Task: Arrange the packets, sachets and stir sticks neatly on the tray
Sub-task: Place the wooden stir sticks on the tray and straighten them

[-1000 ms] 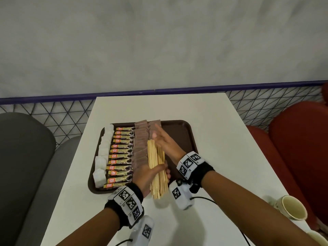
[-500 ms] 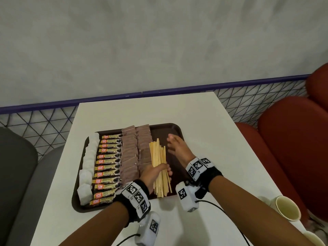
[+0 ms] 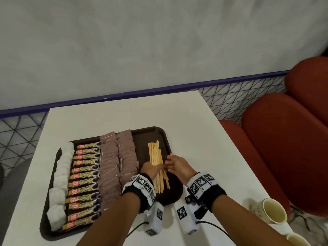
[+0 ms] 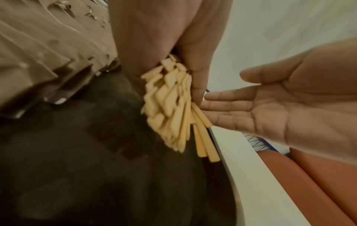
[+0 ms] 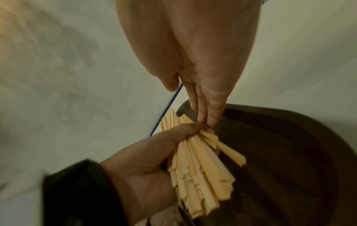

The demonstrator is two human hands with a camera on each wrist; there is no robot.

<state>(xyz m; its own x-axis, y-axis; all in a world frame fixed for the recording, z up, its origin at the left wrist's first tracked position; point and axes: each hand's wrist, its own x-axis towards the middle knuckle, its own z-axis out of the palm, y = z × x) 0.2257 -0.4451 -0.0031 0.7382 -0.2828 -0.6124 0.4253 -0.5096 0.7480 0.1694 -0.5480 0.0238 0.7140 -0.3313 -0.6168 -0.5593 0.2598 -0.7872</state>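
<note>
A dark brown tray lies on the white table. From left to right it carries white sachets, a column of gold coffee packets and two columns of brown packets. A bundle of wooden stir sticks lies over the tray's right part. My left hand grips the bundle round its middle, thumb on top. My right hand is flat with straight fingers, and its fingertips touch the sticks' right side.
Cream paper cups stand at the table's near right corner, with another below them. Red chairs are close on the right. A grey wall with a purple rail is behind the table.
The left hand carried the stick bundle rightward, away from the brown packets, to the tray's right part. The right hand came back from beyond the sticks and now touches their right side.
</note>
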